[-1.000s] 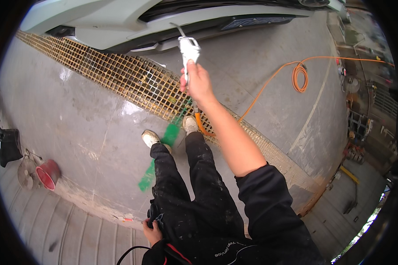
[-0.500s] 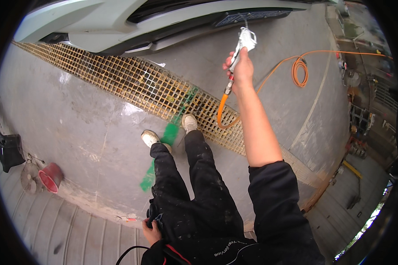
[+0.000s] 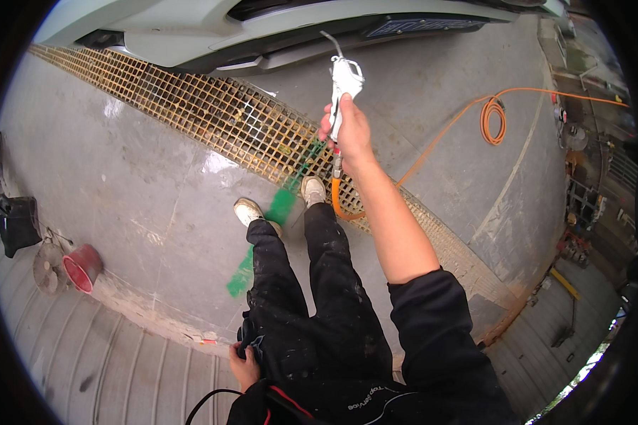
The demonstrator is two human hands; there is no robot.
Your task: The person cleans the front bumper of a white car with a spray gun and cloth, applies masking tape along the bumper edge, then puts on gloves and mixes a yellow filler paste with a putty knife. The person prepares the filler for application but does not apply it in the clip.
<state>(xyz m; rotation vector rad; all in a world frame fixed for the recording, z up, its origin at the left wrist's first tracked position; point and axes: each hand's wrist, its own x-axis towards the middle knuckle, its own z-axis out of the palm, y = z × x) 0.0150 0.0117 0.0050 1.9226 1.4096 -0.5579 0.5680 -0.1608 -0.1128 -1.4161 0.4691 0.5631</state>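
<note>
My right hand (image 3: 347, 131) grips a white air spray gun (image 3: 346, 76) with a thin bent nozzle, held up in front of the grey car bumper (image 3: 177, 39). A metal coupling below the hand joins an orange hose (image 3: 334, 197), which hangs over the yellow floor grating (image 3: 191, 120). My left hand (image 3: 244, 368) is at my left hip, its fingers closed around a black item (image 3: 245, 338), too small to make out, on my dark work trousers. My feet stand beside the grating, over a green painted stripe (image 3: 282, 207).
The orange hose lies coiled (image 3: 493, 124) on the concrete floor at right. At left are a black bag (image 3: 18, 223), a red bucket (image 3: 81, 273) and a grey round object (image 3: 49, 265). Assorted gear (image 3: 581, 198) lines the right edge. The car's dark plate (image 3: 415, 28) sits on the bumper.
My right hand with the spray gun swung right along the bumper half a second ago; it is now back toward the left and a little lower. My left hand stays at the hip.
</note>
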